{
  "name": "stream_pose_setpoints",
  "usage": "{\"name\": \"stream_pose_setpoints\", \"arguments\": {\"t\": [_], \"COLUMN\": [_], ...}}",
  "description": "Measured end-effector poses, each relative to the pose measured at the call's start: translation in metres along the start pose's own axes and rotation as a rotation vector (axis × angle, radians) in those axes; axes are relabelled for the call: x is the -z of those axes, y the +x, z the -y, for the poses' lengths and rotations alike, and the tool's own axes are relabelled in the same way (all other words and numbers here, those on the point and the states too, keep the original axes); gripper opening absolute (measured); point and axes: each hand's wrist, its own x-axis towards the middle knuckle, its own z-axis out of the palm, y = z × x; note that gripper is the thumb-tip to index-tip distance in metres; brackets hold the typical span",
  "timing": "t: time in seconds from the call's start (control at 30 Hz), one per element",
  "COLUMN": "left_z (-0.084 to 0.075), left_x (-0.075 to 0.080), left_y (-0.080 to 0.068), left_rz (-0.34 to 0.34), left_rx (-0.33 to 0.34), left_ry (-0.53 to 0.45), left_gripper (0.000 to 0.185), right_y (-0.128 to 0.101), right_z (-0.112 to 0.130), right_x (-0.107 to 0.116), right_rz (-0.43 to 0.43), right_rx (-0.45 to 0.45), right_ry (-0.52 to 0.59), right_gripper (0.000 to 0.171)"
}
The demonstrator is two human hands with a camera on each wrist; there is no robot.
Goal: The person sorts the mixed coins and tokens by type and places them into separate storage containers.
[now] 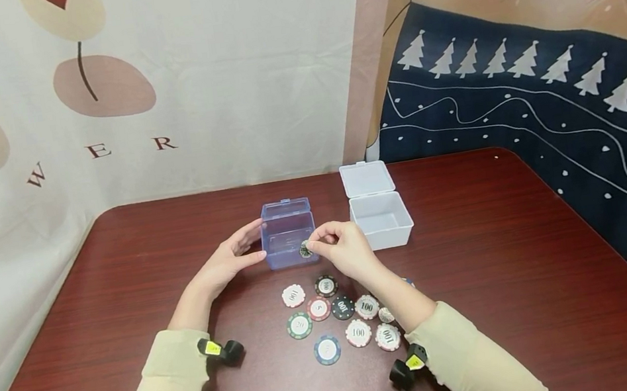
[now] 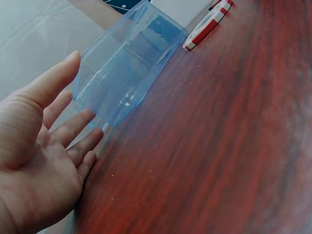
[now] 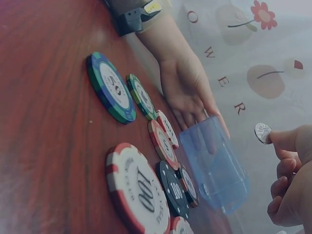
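The left hand (image 1: 225,261) steadied the blue box (image 1: 288,234) with straight fingers while the right hand (image 1: 345,250) pinched a chip (image 1: 305,249) just beside the box's front rim, best lowered squarely inside.

Right hand (image 1: 346,249) pinches chip (image 1: 305,249) at blue box (image 1: 288,232) — left hand (image 1: 230,260) steadies box.

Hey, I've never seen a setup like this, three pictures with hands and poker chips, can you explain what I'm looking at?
It is one person at a dark red table, filmed by three cameras at once. The wide picture comes from a camera on the head; the other two come from cameras strapped to the wrists. The left hand rests with straight fingers against a blue clear box. The right hand pinches one small chip above that box. A white open box stands beside it. More poker chips lie loose on the table nearer the person.
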Motion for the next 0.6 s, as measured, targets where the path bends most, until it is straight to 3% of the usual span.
{"name": "stream_pose_setpoints", "arguments": {"t": [0.3, 0.6], "left_z": [0.0, 0.002], "left_x": [0.0, 0.001], "left_y": [0.0, 0.0], "left_rz": [0.002, 0.002], "left_rx": [0.001, -0.005], "left_ry": [0.001, 0.001], "left_gripper": [0.067, 0.067], "right_y": [0.014, 0.026], "right_z": [-0.003, -0.006], "right_x": [-0.009, -0.018], "right_rz": [-0.062, -0.109], "right_rx": [0.003, -0.045], "right_ry": [0.027, -0.019], "right_gripper": [0.007, 0.009]}}
